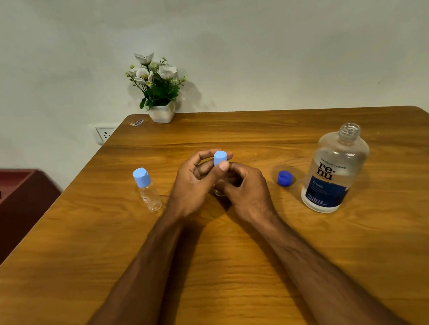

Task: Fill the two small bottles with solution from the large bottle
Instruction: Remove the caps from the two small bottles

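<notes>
Hands together over the middle of the wooden table [241,250]. Left hand [192,184] pinching the light blue cap [220,157] of a small bottle [219,191], thumb in front, fingers curled behind. Right hand [246,188] wrapped round the clear body of that same bottle, lower down. Only the bottom of the bottle showing under the fingers, close to the table; touching it or not, cannot tell.

Second small bottle [147,192] standing to the left, near the left hand but apart from it. Light blue cap on, clear inside, tiny red mark on the side.

Large bottle [333,171] standing to the right, well apart from the hands. Top open, no cap on. Dark blue label low on the front. Dark blue cap [285,178] lying on the table between the right hand and the large bottle.

Flower pot [162,112] with white flowers at the far edge, by the wall.
</notes>
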